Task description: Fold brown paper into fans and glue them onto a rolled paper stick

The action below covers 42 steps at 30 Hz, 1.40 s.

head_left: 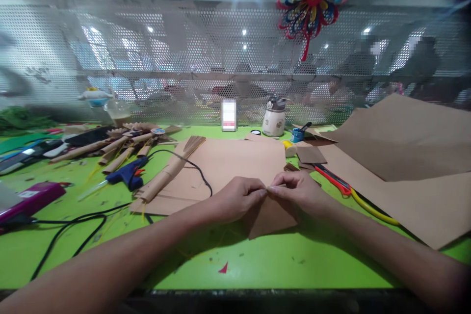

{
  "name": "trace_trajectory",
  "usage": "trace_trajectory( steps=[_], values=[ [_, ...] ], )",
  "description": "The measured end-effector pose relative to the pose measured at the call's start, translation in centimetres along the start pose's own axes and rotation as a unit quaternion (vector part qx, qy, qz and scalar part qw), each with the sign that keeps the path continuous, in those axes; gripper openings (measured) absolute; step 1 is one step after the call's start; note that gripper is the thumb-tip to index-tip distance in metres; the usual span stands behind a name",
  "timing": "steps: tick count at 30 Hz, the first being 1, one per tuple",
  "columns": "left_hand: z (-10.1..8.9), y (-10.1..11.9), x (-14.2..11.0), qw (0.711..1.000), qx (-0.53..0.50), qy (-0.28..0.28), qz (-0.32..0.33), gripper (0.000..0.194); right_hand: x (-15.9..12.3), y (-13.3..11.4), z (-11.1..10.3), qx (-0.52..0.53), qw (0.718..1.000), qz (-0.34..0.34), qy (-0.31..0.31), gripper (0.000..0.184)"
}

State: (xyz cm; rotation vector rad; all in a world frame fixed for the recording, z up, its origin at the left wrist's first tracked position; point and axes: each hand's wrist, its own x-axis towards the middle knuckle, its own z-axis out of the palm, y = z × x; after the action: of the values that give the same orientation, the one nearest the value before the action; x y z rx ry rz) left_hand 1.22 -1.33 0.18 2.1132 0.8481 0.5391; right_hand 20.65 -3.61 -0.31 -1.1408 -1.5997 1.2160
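A small piece of brown kraft paper [273,216] hangs between my two hands, above the near part of the green table. My left hand [241,198] pinches its upper edge between thumb and forefinger. Close beside it, my right hand [300,191] pinches the same edge, the fingertips of both hands almost touching. Behind the hands lie larger flat sheets of brown paper [235,157]. On their left side rests a rolled paper tube [167,174] with a fringed, fanned end.
A blue glue gun [127,172] with a black cord lies left, near more paper rolls [119,154] and a purple box [35,201]. To the right are a red utility knife [333,180] and big paper sheets [415,142]. A phone [229,115] and white bottle [274,118] stand behind.
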Motion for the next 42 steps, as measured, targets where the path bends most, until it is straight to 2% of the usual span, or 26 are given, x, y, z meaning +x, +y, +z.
trace_trajectory(
  steps=[5,9,12,16,21,23,28,31,35,39,42],
  values=[
    [-0.5,0.1,0.0,0.998,-0.050,-0.026,-0.025,0.031,-0.2,-0.1,0.0,0.005,1.000,-0.016,0.022,0.034],
    [-0.9,0.0,-0.1,0.998,-0.027,-0.046,-0.014,0.032,-0.1,-0.1,-0.1,0.013,0.999,-0.007,0.035,0.034],
    [-1.0,-0.1,-0.1,0.998,-0.001,-0.056,-0.001,0.032,0.0,-0.2,-0.2,0.028,0.999,0.018,0.017,0.033],
    [-0.7,-0.3,0.1,0.999,0.016,-0.042,0.005,0.033,0.0,-0.4,0.0,0.053,0.998,0.031,-0.010,0.030],
    [-0.5,-0.3,0.2,1.000,0.027,-0.014,0.008,0.032,0.0,-0.3,0.1,0.046,0.999,0.009,0.017,0.027],
    [-0.8,-0.2,0.1,1.000,0.007,-0.015,-0.009,0.034,0.0,-0.3,-0.1,0.035,0.999,-0.002,0.034,0.025],
    [-1.5,-0.1,-0.2,0.993,-0.089,-0.060,-0.043,0.038,0.0,-0.3,-0.4,0.041,0.998,-0.011,0.045,0.025],
    [-1.5,-0.5,-0.2,0.987,-0.135,-0.069,-0.052,0.039,0.1,-0.2,-0.5,0.063,0.997,0.010,0.043,0.027],
    [-1.4,-1.6,0.0,0.977,-0.193,-0.061,-0.072,0.040,0.3,0.0,-0.7,0.127,0.990,0.061,0.027,0.030],
    [-1.5,-1.7,0.1,0.973,-0.208,-0.052,-0.087,0.038,0.4,0.0,-1.0,0.158,0.985,0.056,0.042,0.030],
    [-1.6,-1.0,-0.2,0.958,-0.263,-0.062,-0.100,0.035,0.5,-0.1,-1.3,0.144,0.986,0.050,0.062,0.031]
  ],
)
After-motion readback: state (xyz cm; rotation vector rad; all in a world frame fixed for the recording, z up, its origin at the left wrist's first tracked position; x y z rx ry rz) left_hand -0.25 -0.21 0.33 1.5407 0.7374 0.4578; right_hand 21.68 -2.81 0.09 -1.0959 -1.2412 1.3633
